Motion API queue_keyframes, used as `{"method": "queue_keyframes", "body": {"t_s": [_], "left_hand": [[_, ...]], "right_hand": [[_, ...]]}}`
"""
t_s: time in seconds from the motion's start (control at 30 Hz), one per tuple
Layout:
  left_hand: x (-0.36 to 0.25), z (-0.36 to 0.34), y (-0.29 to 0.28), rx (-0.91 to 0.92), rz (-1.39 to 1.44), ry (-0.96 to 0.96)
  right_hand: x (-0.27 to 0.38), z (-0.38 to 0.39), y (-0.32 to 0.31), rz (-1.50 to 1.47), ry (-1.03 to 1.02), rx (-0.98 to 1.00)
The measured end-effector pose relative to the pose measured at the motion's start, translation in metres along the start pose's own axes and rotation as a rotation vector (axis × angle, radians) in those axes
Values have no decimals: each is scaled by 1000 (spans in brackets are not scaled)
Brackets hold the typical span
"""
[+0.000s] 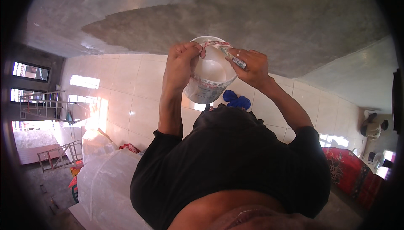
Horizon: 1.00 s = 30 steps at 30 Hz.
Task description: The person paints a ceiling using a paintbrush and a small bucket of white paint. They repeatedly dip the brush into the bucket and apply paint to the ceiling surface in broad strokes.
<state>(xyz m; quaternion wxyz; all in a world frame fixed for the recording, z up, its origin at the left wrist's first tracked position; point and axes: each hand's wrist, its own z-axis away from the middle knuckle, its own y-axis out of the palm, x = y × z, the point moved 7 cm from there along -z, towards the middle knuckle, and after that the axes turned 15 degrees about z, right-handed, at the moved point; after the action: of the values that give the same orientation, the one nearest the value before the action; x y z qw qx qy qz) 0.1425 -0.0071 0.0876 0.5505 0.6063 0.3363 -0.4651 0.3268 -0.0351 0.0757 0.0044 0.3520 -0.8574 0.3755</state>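
Note:
Before the wall stands or hangs a white bucket [206, 92] with pale liquid [212, 71] inside; what bears its weight does not show. My left hand [181, 62] is closed at the bucket's left rim, pinching the end of a red-and-white strip [216, 43] that crosses the opening. Over the right rim, my right hand [252, 67] grips a paint-spattered tool [235, 58] by what looks like its handle. Its far end, near the strip, is too small to make out. White flecks mark the right fingers.
A grey wall [252, 11] with a darker patch rises ahead. Blue bundles [237, 100] lie on the tiled floor [143, 78] below the bucket. Plastic sheeting [101, 179] and metal scaffolding [42, 106] are at left. A red patterned cover [353, 171] and another person [373, 128] are at right.

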Motion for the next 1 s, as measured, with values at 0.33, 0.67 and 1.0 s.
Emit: {"method": "queue_keyframes", "body": {"t_s": [0.33,0.67,1.0], "left_hand": [[6,2,-1,-26,-18,31],[2,9,-3,-92,-19,63],[6,12,-17,-112,6,41]], "right_hand": [[-10,1,-19,-257,306,19],[-30,6,36,-778,631,300],[7,-2,15,44,-155,-3]]}}
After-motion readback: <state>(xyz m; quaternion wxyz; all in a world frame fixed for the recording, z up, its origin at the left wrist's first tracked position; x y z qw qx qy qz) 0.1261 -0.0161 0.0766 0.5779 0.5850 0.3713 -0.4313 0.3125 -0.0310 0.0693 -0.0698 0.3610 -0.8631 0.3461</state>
